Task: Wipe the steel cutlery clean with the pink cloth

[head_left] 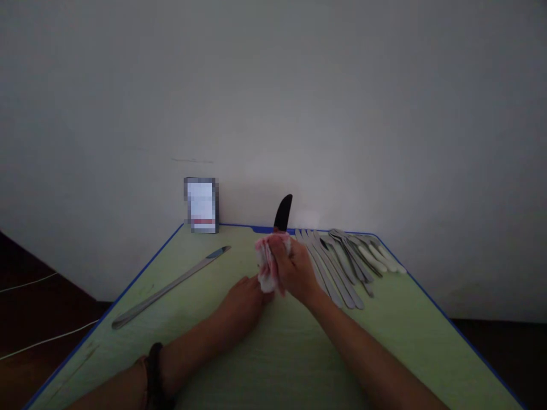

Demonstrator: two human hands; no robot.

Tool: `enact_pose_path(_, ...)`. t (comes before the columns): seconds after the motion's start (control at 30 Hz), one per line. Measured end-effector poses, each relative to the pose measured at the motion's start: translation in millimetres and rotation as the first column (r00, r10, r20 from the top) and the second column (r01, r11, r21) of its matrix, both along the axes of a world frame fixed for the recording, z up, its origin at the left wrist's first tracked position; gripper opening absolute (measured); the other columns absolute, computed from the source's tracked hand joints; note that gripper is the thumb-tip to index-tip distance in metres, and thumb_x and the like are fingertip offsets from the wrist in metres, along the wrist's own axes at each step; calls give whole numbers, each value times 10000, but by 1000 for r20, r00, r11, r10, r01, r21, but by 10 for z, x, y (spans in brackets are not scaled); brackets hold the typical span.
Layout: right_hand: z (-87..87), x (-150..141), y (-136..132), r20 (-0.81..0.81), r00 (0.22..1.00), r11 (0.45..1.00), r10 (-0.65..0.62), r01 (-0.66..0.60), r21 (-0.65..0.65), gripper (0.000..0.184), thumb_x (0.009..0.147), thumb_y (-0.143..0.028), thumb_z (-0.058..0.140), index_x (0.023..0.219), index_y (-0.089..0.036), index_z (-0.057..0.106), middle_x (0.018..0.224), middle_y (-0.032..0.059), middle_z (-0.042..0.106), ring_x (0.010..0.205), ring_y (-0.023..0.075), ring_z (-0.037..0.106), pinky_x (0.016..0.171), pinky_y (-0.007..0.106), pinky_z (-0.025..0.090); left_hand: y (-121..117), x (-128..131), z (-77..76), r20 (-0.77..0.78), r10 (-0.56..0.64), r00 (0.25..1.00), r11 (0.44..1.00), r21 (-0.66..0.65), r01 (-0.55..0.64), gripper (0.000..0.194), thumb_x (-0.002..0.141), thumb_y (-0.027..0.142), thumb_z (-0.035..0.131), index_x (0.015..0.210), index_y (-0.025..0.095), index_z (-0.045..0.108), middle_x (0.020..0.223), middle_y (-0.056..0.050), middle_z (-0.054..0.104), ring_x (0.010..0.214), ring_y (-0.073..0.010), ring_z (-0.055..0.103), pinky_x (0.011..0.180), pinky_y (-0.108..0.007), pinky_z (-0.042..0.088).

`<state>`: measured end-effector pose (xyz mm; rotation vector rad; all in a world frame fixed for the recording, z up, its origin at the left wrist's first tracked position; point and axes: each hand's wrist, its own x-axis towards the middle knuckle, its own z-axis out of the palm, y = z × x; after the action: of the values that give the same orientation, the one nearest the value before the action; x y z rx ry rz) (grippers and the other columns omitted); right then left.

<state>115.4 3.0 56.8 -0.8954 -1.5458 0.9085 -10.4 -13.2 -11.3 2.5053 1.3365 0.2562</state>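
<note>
A knife point(282, 214) is held upright just in front of the hands, its dark blade raised above them with the tip leaning slightly to the right. Its lower part is wrapped in a crumpled pink and white cloth point(265, 267), so that the handle is hidden from sight. The cloth is gripped by the right hand point(299, 270), whose fingers are closed around it with the thumb laid along the near side. The left hand point(244, 300) is placed lower and to the left, its fingers curled against the bottom of the cloth; whether the handle is clasped there cannot be told. A dark bracelet point(156, 370) is worn on the left wrist. To the left of the left hand, a long knife point(171, 287) is laid slantwise, its blade end pointing away. Just beyond and to the right of the right hand, metal cutlery point(342, 283) is spread in a slanting row, with white handles point(372, 259) at its far right end. Ahead of the left hand, a lit, blurred screen point(201, 205) is stood near the wall point(273, 102). All these are borne by a pale green table point(273, 359), edged in blue.
</note>
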Motion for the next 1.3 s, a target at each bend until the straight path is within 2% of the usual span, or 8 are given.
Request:
enact_pose_path(0.2, 465, 125, -115, -107, 992, 989, -61, 75, 131, 476, 883, -594, 396, 772, -194, 631, 403, -47, 492, 322, 93, 451, 343, 201, 383, -18, -2, -6, -21, -36, 999, 998, 49, 37, 208, 959, 220, 393, 1025, 154, 579, 1061, -105, 629, 948, -229, 589, 877, -390, 449)
enact_pose_path(0.33, 545, 113, -154, -246, 965, 992, -87, 106, 67, 464, 852, -626, 426, 763, -203, 595, 378, -63, 436, 317, 108, 452, 319, 210, 366, -26, -2, 11, -36, -39, 999, 998, 37, 40, 215, 966, 229, 392, 1032, 159, 584, 1077, -97, 615, 941, -231, 584, 872, -393, 443)
enact_pose_path(0.53, 406, 82, -71, -338, 941, 1000, 23, -26, -4, 559, 830, -700, 354, 574, -213, 451, 385, -56, 394, 330, 84, 398, 352, 209, 371, -25, 5, -9, -59, -43, 997, 998, 52, 46, 218, 961, 212, 403, 1026, 143, 599, 1042, -103, 614, 933, -234, 586, 856, -394, 454)
enact_pose_path(0.7, 321, 48, -76, -318, 947, 999, 31, -35, -9, 528, 813, -685, 424, 626, -200, 514, 455, -44, 444, 367, 81, 391, 345, 202, 320, -26, 4, -34, -49, -44, 998, 994, 101, 49, 226, 960, 202, 392, 987, 151, 611, 980, -94, 625, 887, -221, 590, 828, -375, 464)
enact_pose_path(0.97, -249, -26, 60, -101, 995, 998, -27, 21, -64, 573, 835, -671, 388, 694, -164, 614, 477, -25, 492, 402, 80, 459, 390, 186, 362, 5, -16, -93, 2, -16, 1000, 994, 109, 16, 252, 951, 185, 371, 1005, 173, 616, 1049, -88, 653, 920, -222, 603, 859, -355, 473)
enact_pose_path(1.03, -316, -11, 110, -79, 997, 995, -9, 1, -100, 577, 835, -673, 379, 704, -164, 614, 481, -21, 510, 399, 84, 477, 395, 189, 380, 11, -13, -88, 3, -8, 1000, 996, 94, 7, 260, 952, 178, 366, 1011, 169, 618, 1035, -91, 658, 911, -223, 606, 854, -349, 475)
enact_pose_path(1.13, -201, 65, 153, -119, 992, 988, 47, -64, -143, 541, 808, -678, 429, 708, -173, 597, 468, -28, 531, 374, 95, 498, 377, 198, 400, -4, 7, -31, -31, -3, 1000, 997, 75, 5, 263, 963, 206, 364, 1000, 155, 619, 983, -95, 658, 891, -231, 599, 839, -361, 475)
enact_pose_path(1.3, 290, 232, 122, -295, 955, 999, -22, 12, -36, 486, 804, -653, 473, 697, -188, 563, 474, -35, 545, 399, 107, 540, 400, 210, 449, -56, 31, 58, -70, -55, 996, 995, 76, 61, 259, 966, 247, 371, 977, 131, 603, 974, -102, 631, 864, -232, 578, 818, -385, 469)
